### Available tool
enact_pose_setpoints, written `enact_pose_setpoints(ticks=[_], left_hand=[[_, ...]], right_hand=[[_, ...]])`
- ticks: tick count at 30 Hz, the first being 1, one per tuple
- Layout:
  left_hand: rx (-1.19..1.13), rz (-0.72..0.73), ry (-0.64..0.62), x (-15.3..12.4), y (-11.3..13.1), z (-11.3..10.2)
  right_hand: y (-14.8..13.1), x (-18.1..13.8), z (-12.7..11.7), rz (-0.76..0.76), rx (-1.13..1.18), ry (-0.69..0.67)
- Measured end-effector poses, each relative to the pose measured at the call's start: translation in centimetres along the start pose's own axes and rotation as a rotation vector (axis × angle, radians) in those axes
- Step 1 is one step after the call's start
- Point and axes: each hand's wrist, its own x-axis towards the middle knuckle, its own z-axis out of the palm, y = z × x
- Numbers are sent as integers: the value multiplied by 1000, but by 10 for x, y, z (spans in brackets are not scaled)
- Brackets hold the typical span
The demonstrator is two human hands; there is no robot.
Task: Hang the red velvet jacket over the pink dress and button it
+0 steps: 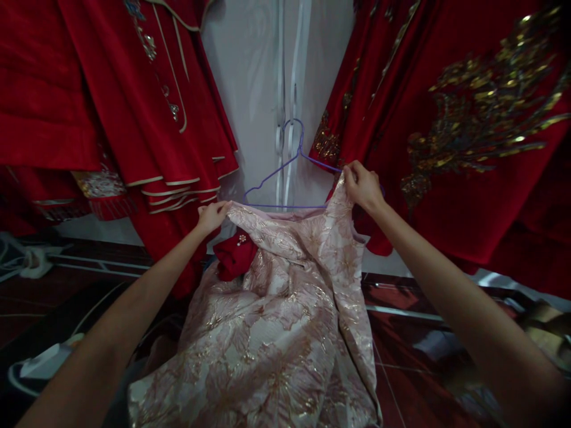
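Observation:
A pale pink and gold floral brocade dress spreads out in front of me. My left hand pinches its left shoulder, fingers closed on the cloth. At the other shoulder, my right hand grips the strap, close to the end of a purple wire hanger. The hanger's hook is near the handles of a white cabinet, and its right end is hidden behind my right hand. A small folded red cloth piece with a beaded ornament lies against the dress below my left hand.
Red garments with pale trim hang on the left. On the right hangs red clothing with gold sequin embroidery. White cabinet doors stand between them. Metal rails run low above a dark red tiled floor.

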Motion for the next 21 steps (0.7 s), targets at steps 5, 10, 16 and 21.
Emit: enact_pose_setpoints(ticks=[5,10,16,21], left_hand=[[-93,25,29,3,7,-5],[-108,-36,-28,4,2,-2],[20,-82,-45,12,-1,4],[63,-108,-32,23,2,5]], right_hand=[[2,1,-3,-4,29,-36],[3,1,-2,-22,16,-32],[5,3,-1,-31,-16,-30],[6,5,-2,-54,-27,-40]])
